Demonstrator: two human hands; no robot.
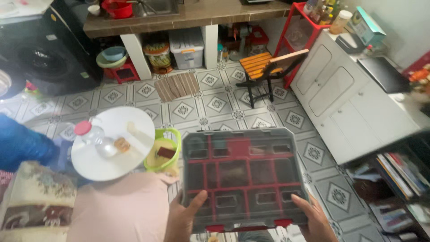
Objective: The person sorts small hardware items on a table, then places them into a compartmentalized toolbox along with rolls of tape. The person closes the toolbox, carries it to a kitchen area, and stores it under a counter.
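Note:
I hold a grey plastic organiser case [244, 177] with a clear lid, red dividers and red latches, flat in front of me above the floor. My left hand [183, 217] grips its near left corner, thumb on the lid. My right hand [313, 219] grips its near right corner. Several small compartments show through the lid; what is in them I cannot make out.
A round white table [114, 143] at the left carries a red-capped clear bottle [89, 132]. A green basket [163, 152] stands beside it. A wooden folding chair [264, 67], a white cabinet [345, 101], a counter with bins under it [188, 15] and a patterned tile floor [215, 105] lie ahead.

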